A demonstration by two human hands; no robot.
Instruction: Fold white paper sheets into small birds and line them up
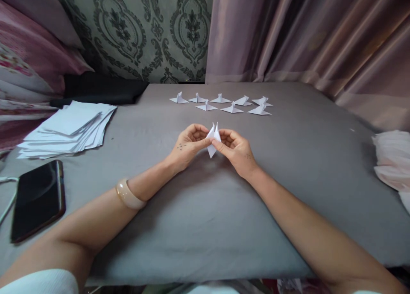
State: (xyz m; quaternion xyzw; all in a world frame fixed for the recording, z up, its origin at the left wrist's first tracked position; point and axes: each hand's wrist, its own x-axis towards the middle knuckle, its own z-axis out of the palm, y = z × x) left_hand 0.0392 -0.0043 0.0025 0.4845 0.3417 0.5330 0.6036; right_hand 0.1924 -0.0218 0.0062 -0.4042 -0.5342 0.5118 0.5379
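Between my two hands is a small folded white paper piece (211, 151), held upright just above the table. It has two narrow points at the top and a pointed lower end. My left hand (191, 144) pinches its left side, thumb on the front face. From the right, my right hand (236, 149) pinches it too, with the thumb tip near the left thumb. The fingers behind the paper are partly hidden. Beyond my hands, several folded paper cranes (232, 107) stand in two loose rows with their wings spread.
A grey cloth covers the table (198, 225). At the left lie a stack of white paper sheets (68, 125), a dark phone (39, 200) with a cable beside it, and a black cloth (102, 88). Whitish fabric (392, 157) sits at the right edge. Curtains (250, 33) hang behind.
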